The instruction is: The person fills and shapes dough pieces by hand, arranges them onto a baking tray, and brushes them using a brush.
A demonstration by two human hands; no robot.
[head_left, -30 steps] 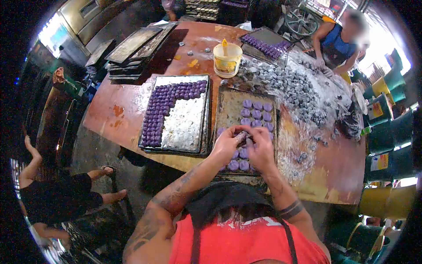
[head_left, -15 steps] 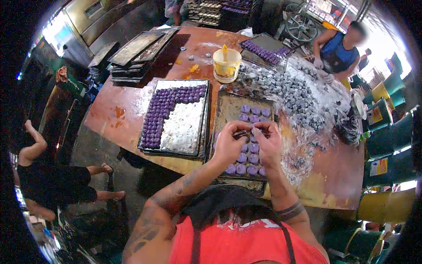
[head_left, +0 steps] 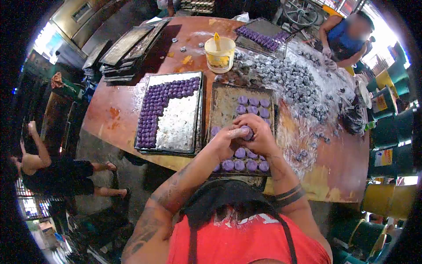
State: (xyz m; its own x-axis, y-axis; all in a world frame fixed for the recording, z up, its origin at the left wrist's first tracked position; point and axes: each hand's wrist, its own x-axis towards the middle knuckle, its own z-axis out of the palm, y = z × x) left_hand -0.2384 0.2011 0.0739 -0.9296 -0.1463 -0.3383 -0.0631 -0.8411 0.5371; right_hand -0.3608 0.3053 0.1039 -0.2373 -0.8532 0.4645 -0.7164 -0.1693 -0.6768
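Note:
A purple dough ball (head_left: 247,133) is cupped between my two hands, its top showing between the thumbs. My left hand (head_left: 225,140) wraps it from the left, thumb pressed against it. From the other side my right hand (head_left: 260,130) closes around it, its fingers partly overlapping. Both are held over a dark baking tray (head_left: 222,99), on which purple dough pieces (head_left: 251,165) sit in rows. My hands hide the middle rows.
Left of my tray, another tray (head_left: 180,125) holds small dark purple balls (head_left: 149,119). Behind stand a bucket with a brush (head_left: 220,59) and stacked trays (head_left: 127,48). Floury lumps (head_left: 294,81) cover the right side, near a co-worker (head_left: 345,42). Another person (head_left: 61,176) is at left.
My fingertips were pinched together at the tray's middle; now both hands have lowered slightly and cup the purple dough ball. The view has shifted a little.

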